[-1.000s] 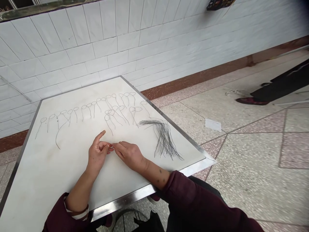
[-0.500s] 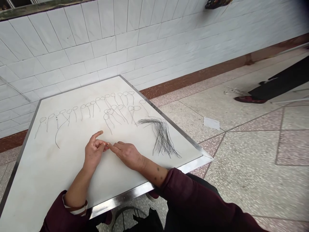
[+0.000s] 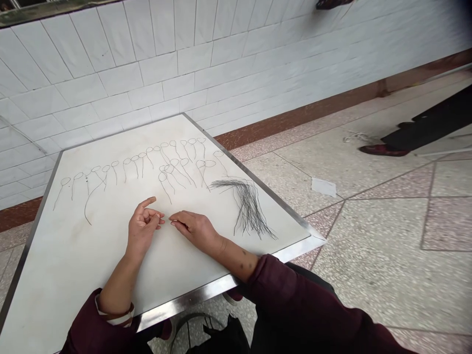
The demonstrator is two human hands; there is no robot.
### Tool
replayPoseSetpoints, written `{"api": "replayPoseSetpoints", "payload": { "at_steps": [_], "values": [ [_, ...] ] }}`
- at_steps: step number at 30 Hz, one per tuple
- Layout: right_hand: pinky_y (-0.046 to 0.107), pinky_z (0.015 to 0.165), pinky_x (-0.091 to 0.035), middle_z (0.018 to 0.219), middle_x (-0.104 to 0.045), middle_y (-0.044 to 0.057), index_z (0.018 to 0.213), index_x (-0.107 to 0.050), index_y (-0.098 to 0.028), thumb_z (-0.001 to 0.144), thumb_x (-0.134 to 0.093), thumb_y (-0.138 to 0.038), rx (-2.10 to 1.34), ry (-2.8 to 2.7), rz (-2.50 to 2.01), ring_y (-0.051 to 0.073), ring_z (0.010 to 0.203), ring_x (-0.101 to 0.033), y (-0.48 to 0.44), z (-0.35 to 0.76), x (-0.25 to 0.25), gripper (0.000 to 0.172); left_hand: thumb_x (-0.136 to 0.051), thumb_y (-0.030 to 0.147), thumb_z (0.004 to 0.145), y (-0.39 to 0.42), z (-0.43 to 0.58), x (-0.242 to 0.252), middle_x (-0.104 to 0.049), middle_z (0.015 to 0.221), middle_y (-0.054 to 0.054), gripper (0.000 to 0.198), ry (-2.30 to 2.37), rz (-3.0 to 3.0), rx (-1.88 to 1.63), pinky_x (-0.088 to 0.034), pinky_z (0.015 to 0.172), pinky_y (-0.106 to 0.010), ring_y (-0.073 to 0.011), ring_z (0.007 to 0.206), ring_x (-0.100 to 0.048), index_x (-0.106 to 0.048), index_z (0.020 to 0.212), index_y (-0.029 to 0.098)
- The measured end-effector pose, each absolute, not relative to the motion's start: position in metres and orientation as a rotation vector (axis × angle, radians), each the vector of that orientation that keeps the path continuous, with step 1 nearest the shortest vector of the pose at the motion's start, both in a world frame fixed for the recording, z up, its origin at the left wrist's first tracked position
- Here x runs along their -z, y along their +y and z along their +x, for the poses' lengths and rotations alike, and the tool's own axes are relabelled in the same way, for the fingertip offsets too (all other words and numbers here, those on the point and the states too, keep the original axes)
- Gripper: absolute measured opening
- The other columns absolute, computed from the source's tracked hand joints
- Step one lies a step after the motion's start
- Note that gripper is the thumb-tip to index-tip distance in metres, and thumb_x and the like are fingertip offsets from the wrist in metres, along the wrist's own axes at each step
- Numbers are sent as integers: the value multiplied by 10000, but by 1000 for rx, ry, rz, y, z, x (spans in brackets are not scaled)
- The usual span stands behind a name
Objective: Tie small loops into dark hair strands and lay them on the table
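Low over the white tabletop, near its front edge, my left hand (image 3: 143,228) is closed, its thumb pressed on the curled fingers and one finger sticking out. Something thin may be in that pinch, too small to make out. Just to the right, a small gap away, my right hand (image 3: 197,230) points its fingers at the left one, thumb and fingertips together; what they hold, if anything, is hidden. Beyond both hands lie rows of thin dark wires with looped ends (image 3: 162,177). To the right rests a loose bundle of straight dark wires (image 3: 250,206).
The white table (image 3: 73,275) has a metal rim, with its right corner (image 3: 317,241) jutting out over the speckled floor. A tiled wall (image 3: 158,69) stands behind it. At the right are a person's leg and shoe (image 3: 385,150) and a white paper piece (image 3: 323,187) on the floor.
My hands were touching at the fingertips; now a small gap lies between them. The right hand's fingers have drawn slightly back and up. The wires on the table have not moved.
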State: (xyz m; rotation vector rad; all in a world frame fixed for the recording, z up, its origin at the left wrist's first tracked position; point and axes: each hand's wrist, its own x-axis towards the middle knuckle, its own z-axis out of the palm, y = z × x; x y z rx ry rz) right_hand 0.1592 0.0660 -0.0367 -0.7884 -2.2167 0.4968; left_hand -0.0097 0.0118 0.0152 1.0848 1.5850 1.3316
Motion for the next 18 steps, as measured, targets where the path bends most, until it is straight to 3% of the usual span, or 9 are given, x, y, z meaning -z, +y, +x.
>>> {"api": "replayPoseSetpoints", "payload": {
  "at_steps": [8,18],
  "values": [
    [223,628,-466,823,-704,30,1077,-666,-192,981,-467,-253,-286,-2284,-749,128,743,-642,64,161,38,230,-699,348,763,13,-11,-15,-713,834,-42,530,1590,1040,-1308,-520,650,-279,-180,758,-687,-576,1256,196],
    [255,495,-335,744,-642,10,1098,-619,-145,933,-490,-98,39,-2377,-589,138,675,-556,66,163,35,215,-718,288,745,13,-7,-14,-693,751,-11,493,1546,965,-1384,-537,715,-299,-147,693,-670,-596,1208,168]
  ]
}}
